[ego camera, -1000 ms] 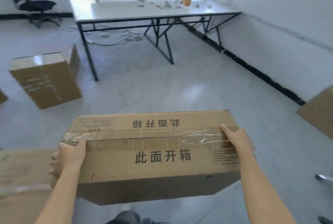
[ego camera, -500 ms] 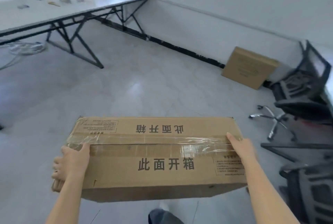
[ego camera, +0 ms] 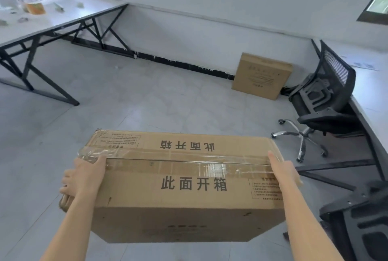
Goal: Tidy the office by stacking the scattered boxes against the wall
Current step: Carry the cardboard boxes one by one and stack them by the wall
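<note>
bright daylight; soft shadows; slight blur; wide-angle bending at edges

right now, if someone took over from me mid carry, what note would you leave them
Left hand grips the left end of the taped box, fingers curled round it.
Right hand holds the right end; its fingers are mostly hidden.
The box is held clear of the floor.
Done: one flat box stands against the wall, beside the office chair.
Left: carry this box to that wall and stack it. No other loose boxes are in view.
</note>
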`<state>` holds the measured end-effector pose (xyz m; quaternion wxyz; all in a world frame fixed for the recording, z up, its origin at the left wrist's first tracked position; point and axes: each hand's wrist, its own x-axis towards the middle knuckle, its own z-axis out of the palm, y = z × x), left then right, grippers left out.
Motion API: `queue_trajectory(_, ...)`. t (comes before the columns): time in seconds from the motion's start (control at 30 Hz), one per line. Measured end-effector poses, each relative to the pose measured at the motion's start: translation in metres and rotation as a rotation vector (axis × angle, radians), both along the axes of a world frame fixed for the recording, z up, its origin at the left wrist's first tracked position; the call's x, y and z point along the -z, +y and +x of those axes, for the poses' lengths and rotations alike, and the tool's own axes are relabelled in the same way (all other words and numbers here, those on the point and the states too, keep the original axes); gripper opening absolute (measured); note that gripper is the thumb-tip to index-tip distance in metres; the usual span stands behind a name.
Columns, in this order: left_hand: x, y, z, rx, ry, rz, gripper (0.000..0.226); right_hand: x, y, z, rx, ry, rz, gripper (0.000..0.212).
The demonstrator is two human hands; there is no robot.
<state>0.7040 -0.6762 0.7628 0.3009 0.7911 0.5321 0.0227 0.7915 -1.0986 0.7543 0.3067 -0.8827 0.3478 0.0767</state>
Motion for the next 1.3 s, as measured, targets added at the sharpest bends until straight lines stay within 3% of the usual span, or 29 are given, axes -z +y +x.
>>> queue_trajectory(0.33,0.007,0.020,0.137,-0.001,-0.019,-0.023,0.060,0.006,0.023,0.135,0.008,-0.017,0.017,0.070)
queue_trajectory(0.73,0.004,0.053,0.386,0.146,0.003,-0.057,0.062,-0.002,0.041,0.314,0.151,-0.009,-0.009,0.068)
queue_trajectory(1.0,0.015,-0.025,0.528,0.326,0.042,-0.062,0.066,0.027,-0.036,0.383,0.353,-0.022,0.057,0.066)
queue_trajectory(1.3,0.014,-0.137,0.662,0.339,0.042,-0.061,0.069,0.021,-0.153,0.511,0.356,-0.071,0.067,0.070)
